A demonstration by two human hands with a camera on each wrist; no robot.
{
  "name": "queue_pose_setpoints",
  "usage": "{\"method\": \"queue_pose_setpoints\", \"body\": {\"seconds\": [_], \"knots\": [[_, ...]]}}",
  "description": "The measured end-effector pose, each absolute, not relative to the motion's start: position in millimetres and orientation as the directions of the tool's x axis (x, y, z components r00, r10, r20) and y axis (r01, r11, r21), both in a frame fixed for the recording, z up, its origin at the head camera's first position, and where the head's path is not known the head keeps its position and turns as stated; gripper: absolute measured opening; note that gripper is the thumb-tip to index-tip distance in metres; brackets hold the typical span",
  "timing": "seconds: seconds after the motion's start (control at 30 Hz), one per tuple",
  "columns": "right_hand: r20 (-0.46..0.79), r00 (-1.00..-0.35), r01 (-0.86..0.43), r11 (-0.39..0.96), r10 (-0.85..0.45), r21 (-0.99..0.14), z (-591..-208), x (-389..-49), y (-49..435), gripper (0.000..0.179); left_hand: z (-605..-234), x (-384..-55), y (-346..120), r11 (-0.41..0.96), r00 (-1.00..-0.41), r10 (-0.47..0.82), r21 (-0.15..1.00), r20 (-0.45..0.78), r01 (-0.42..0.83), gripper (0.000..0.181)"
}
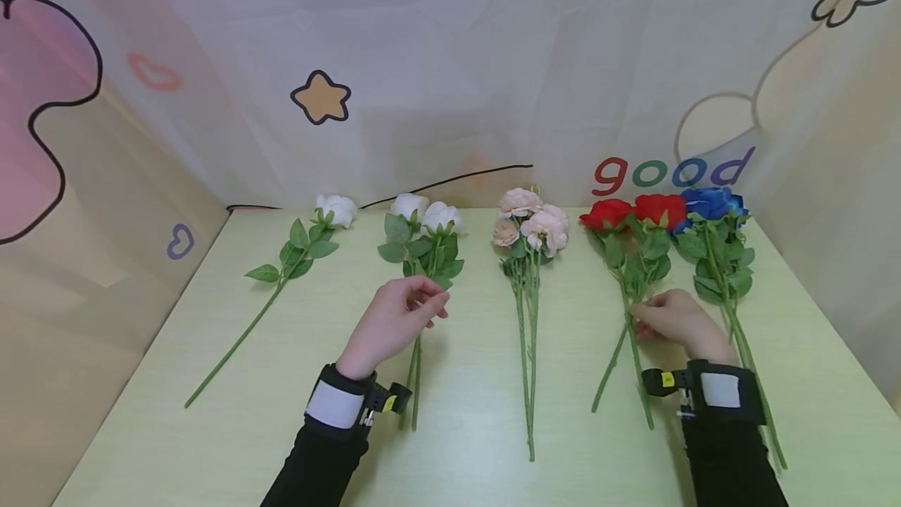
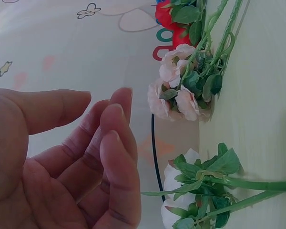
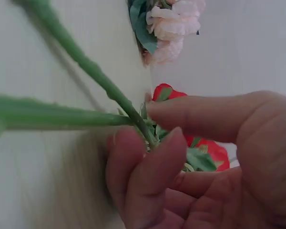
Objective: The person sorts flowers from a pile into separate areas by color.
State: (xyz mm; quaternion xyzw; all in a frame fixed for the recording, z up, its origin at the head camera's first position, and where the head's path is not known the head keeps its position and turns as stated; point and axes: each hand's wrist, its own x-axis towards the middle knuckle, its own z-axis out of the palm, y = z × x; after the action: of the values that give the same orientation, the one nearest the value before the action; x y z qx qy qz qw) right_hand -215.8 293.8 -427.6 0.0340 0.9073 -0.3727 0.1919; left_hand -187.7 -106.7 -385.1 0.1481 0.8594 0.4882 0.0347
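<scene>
My right hand pinches a green stem of the two red roses between thumb and fingers. A second red rose stem crosses it at the fingertips. Their red petals show behind the fingers in the right wrist view. My left hand holds nothing, its fingers loosely bent, over the stems of the two white roses. In the left wrist view a gap separates its thumb from the fingers, and the white roses lie off to the side.
A single white rose lies slanted at the left of the pale table. Pale pink flowers lie between the hands. Blue flowers are at the right, their stems passing beside the right wrist. A printed cloth stands behind.
</scene>
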Motion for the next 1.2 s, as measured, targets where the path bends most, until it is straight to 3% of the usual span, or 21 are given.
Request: {"method": "queue_pose_setpoints", "body": {"seconds": [0.17, 0.37, 0.57, 0.9, 1.2], "knots": [[-0.382, -0.923, 0.212, 0.773, -0.042, -0.597, -425.3, -213.6, 283.3, 0.05, -385.5, -188.2, -106.8, 0.484, -0.953, 0.29, 0.846, 0.085, 0.223, 0.014], [-0.406, -0.914, 0.241, 0.779, -0.019, -0.579, -422.5, -213.7, 275.2, 0.046, -385.9, -187.8, -106.9, 0.488, -0.955, 0.286, 0.845, 0.083, 0.219, 0.014], [-0.426, -0.903, 0.228, 0.778, -0.056, -0.586, -420.1, -216.3, 274.6, 0.06, -386.2, -187.8, -107.2, 0.489, -0.955, 0.286, 0.845, 0.081, 0.218, 0.014], [-0.424, -0.906, 0.256, 0.798, 0.0, -0.546, -414.2, -212.9, 273.9, 0.081, -387.3, -189.1, -108.1, 0.495, -0.954, 0.291, 0.842, 0.074, 0.216, 0.013], [-0.429, -0.902, 0.227, 0.803, -0.039, -0.552, -414.7, -214.9, 272.3, 0.073, -384.3, -188.5, -108.3, 0.5, -0.953, 0.292, 0.837, 0.079, 0.223, 0.013]]}}
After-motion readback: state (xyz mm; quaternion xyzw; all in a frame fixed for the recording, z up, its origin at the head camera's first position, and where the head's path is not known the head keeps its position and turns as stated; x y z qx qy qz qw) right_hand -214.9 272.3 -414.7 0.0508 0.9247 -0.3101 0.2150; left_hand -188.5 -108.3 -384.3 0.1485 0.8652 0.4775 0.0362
